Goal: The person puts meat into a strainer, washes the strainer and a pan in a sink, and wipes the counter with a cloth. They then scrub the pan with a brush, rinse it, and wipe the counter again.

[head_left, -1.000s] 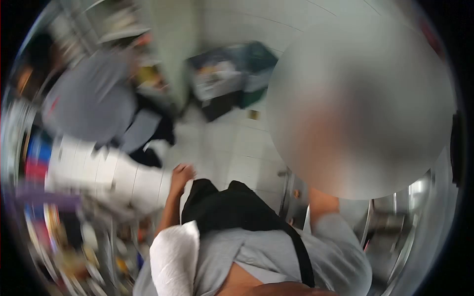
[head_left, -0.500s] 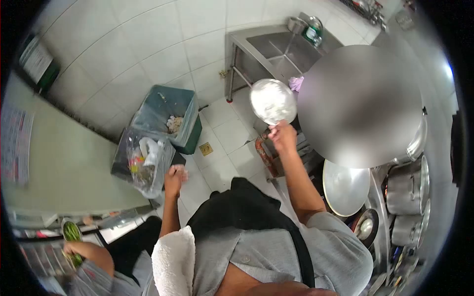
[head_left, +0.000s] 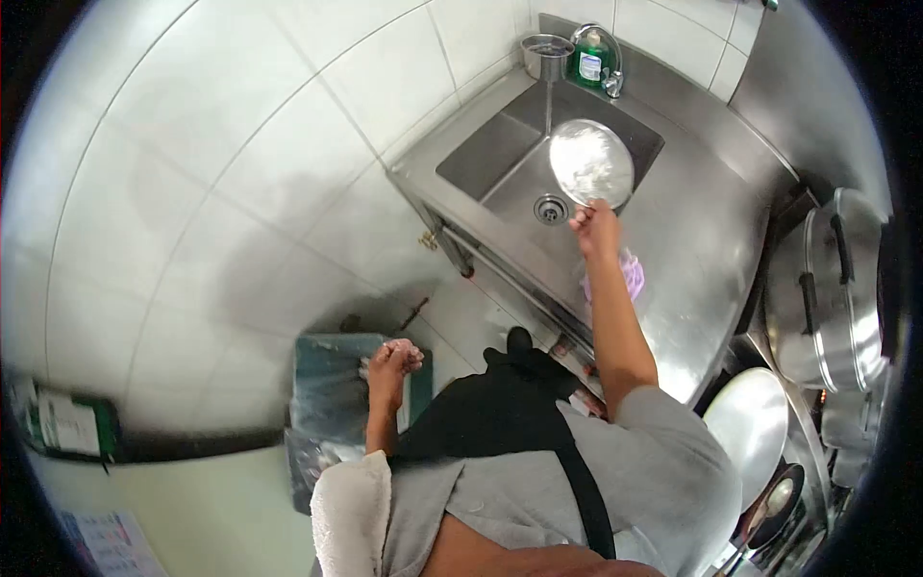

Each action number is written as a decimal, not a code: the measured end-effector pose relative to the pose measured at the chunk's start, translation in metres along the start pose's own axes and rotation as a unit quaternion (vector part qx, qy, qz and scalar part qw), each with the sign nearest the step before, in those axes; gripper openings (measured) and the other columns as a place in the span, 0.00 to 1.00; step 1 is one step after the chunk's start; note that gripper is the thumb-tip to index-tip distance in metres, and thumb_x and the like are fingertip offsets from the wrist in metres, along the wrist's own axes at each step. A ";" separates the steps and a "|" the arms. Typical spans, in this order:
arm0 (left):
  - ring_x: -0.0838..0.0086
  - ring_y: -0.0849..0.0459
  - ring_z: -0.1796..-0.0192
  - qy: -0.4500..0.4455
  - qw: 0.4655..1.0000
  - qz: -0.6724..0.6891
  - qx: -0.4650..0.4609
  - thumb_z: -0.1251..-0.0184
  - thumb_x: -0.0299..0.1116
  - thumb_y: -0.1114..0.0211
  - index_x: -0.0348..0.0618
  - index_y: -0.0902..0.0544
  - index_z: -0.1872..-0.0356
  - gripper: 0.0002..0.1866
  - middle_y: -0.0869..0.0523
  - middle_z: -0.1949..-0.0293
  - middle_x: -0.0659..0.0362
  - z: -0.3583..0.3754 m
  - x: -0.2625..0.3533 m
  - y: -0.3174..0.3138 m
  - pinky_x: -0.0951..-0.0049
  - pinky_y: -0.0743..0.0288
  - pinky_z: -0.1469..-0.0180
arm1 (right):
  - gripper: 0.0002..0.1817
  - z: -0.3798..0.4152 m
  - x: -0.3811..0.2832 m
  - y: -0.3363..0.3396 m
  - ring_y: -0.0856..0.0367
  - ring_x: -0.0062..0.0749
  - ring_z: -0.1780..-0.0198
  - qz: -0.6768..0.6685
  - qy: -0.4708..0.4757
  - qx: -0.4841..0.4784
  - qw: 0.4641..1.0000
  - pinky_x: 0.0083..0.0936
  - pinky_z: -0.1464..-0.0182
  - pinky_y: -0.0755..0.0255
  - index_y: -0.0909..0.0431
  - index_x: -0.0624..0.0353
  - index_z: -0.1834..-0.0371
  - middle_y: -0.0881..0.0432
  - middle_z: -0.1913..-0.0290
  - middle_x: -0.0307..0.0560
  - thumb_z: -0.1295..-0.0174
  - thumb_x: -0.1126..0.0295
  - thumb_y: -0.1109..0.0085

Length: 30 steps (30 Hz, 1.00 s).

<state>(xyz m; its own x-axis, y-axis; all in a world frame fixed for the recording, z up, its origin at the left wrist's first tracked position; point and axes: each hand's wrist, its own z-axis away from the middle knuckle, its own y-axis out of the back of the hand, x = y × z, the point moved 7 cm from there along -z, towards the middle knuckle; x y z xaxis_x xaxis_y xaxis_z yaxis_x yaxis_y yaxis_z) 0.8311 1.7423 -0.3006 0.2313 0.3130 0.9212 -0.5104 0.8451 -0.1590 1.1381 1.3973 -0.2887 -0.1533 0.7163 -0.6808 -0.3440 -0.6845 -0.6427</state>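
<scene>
My right hand (head_left: pixel 598 229) grips the near edge of a round, shiny metal plate (head_left: pixel 591 159). The plate is over the steel sink (head_left: pixel 490 159), its face smeared with a whitish film or glare. A round drain (head_left: pixel 551 210) shows just below and left of it. My left hand (head_left: pixel 386 377) is closed low at the left, above a bin (head_left: pixel 336 370). Something small and pinkish shows at its fingertips, too blurred to name. A lilac cloth or bag (head_left: pixel 627 276) lies beside my right forearm on the steel counter (head_left: pixel 697 260).
Behind the sink stand a metal pot (head_left: pixel 546 58), a green soap bottle (head_left: pixel 589 65) and a curved tap (head_left: pixel 613 82). At the right are a large lidded pot (head_left: pixel 827 288), a wide pale pan (head_left: pixel 748 433) and a dark pan (head_left: pixel 784 500). A white towel (head_left: pixel 351 514) hangs over my left arm.
I have turned and come closer to the sink, and my right hand has carried the plate over the basin. The bins now sit lower in view, and the other person at lower left is out of sight.
</scene>
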 end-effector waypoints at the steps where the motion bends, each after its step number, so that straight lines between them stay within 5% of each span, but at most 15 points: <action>1: 0.73 0.19 0.66 -0.004 0.999 -0.034 0.008 0.35 0.31 0.43 0.39 0.22 0.66 0.07 0.19 0.69 0.57 -0.017 0.022 -0.011 0.73 0.24 0.63 | 0.05 -0.033 0.020 -0.003 0.30 0.26 0.82 0.018 -0.027 0.038 0.999 0.26 0.80 0.32 0.29 0.63 0.68 0.26 0.77 0.46 0.41 0.72 0.53; 4: 0.74 0.19 0.68 -0.027 0.997 -0.064 0.014 0.35 0.29 0.44 0.36 0.22 0.64 0.06 0.18 0.70 0.57 -0.069 0.071 -0.034 0.76 0.25 0.64 | 0.08 -0.127 0.091 0.021 0.29 0.33 0.84 0.061 -0.088 0.160 0.981 0.32 0.81 0.29 0.28 0.67 0.64 0.26 0.77 0.48 0.40 0.72 0.52; 6: 0.74 0.20 0.68 -0.035 0.997 -0.067 0.010 0.35 0.29 0.44 0.35 0.22 0.64 0.07 0.18 0.70 0.56 -0.112 0.097 -0.047 0.76 0.25 0.65 | 0.13 -0.168 0.111 0.029 0.26 0.35 0.81 0.105 -0.077 0.167 0.977 0.37 0.77 0.27 0.28 0.69 0.61 0.25 0.76 0.48 0.39 0.67 0.48; 9: 0.72 0.18 0.66 0.000 0.995 -0.094 -0.021 0.36 0.31 0.43 0.35 0.23 0.63 0.09 0.19 0.69 0.57 -0.176 0.107 -0.062 0.73 0.23 0.62 | 0.17 -0.194 0.125 0.013 0.26 0.33 0.79 0.144 -0.233 0.085 0.958 0.35 0.80 0.28 0.27 0.71 0.62 0.25 0.75 0.50 0.39 0.63 0.42; 12: 0.74 0.20 0.69 0.048 0.990 -0.104 -0.088 0.35 0.30 0.43 0.34 0.22 0.64 0.08 0.18 0.70 0.55 -0.238 0.118 -0.106 0.76 0.25 0.64 | 0.24 -0.239 0.070 -0.026 0.25 0.34 0.78 0.242 -0.159 0.066 0.955 0.34 0.77 0.27 0.27 0.70 0.63 0.24 0.74 0.50 0.43 0.55 0.37; 14: 0.73 0.20 0.68 0.069 0.976 -0.117 -0.171 0.35 0.31 0.42 0.34 0.23 0.64 0.09 0.19 0.71 0.56 -0.281 0.120 -0.142 0.74 0.25 0.63 | 0.28 -0.291 0.001 -0.055 0.24 0.31 0.72 0.388 0.043 0.071 0.918 0.33 0.72 0.26 0.26 0.64 0.58 0.25 0.71 0.43 0.43 0.46 0.39; 16: 0.73 0.21 0.69 0.097 0.954 -0.110 -0.260 0.35 0.32 0.42 0.35 0.23 0.64 0.09 0.21 0.71 0.57 -0.329 0.133 -0.208 0.72 0.25 0.63 | 0.26 -0.315 -0.064 -0.101 0.24 0.26 0.71 0.330 0.210 0.099 0.915 0.28 0.72 0.27 0.25 0.61 0.59 0.24 0.71 0.40 0.44 0.47 0.38; 20: 0.77 0.26 0.73 0.077 0.869 -0.145 -0.466 0.34 0.35 0.42 0.42 0.24 0.68 0.08 0.23 0.74 0.62 -0.419 0.116 -0.342 0.75 0.30 0.67 | 0.22 -0.404 -0.087 -0.138 0.24 0.24 0.71 0.563 0.051 0.017 0.824 0.27 0.71 0.28 0.24 0.57 0.59 0.23 0.71 0.38 0.44 0.50 0.38; 22: 0.79 0.26 0.72 0.146 0.834 -0.122 -0.517 0.33 0.38 0.43 0.44 0.25 0.70 0.10 0.22 0.74 0.63 -0.444 0.103 -0.413 0.77 0.30 0.66 | 0.21 -0.387 -0.060 -0.156 0.23 0.25 0.71 0.534 -0.122 -0.079 0.833 0.26 0.70 0.28 0.23 0.56 0.60 0.22 0.71 0.38 0.44 0.50 0.38; 24: 0.77 0.22 0.70 0.150 0.799 0.008 -0.582 0.32 0.38 0.43 0.44 0.23 0.66 0.09 0.20 0.72 0.62 -0.465 0.091 -0.481 0.74 0.26 0.63 | 0.16 -0.378 -0.065 -0.144 0.22 0.28 0.70 0.491 -0.013 -0.004 0.871 0.28 0.69 0.27 0.22 0.57 0.64 0.20 0.71 0.39 0.40 0.54 0.43; 26: 0.71 0.17 0.67 0.254 0.801 0.164 -0.516 0.32 0.35 0.46 0.42 0.22 0.62 0.08 0.17 0.69 0.58 -0.482 0.069 -0.545 0.70 0.22 0.60 | 0.16 -0.373 -0.056 -0.110 0.21 0.30 0.69 0.468 0.066 0.072 0.878 0.29 0.68 0.27 0.22 0.59 0.64 0.19 0.70 0.41 0.37 0.56 0.45; 27: 0.68 0.16 0.65 0.294 0.802 0.181 -0.487 0.32 0.33 0.47 0.41 0.22 0.60 0.08 0.17 0.66 0.56 -0.492 0.051 -0.569 0.67 0.21 0.59 | 0.16 -0.369 -0.026 -0.094 0.21 0.30 0.68 0.316 0.004 0.088 0.945 0.31 0.66 0.25 0.24 0.62 0.60 0.19 0.65 0.42 0.35 0.59 0.48; 30: 0.66 0.16 0.66 0.322 0.825 0.210 -0.415 0.37 0.28 0.43 0.37 0.22 0.61 0.07 0.17 0.66 0.52 -0.516 -0.001 -0.615 0.65 0.20 0.61 | 0.20 -0.354 0.028 -0.096 0.21 0.36 0.63 0.028 0.012 0.184 0.983 0.32 0.64 0.26 0.23 0.69 0.60 0.20 0.62 0.54 0.36 0.58 0.47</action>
<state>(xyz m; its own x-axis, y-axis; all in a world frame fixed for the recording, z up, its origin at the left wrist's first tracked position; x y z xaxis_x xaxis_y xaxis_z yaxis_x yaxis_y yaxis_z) 1.5720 1.4460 -0.3875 0.7064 0.5930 0.3864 0.0238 0.5258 -0.8503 1.4946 1.4347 -0.3704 -0.1603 0.6725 -0.7225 -0.6474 -0.6242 -0.4374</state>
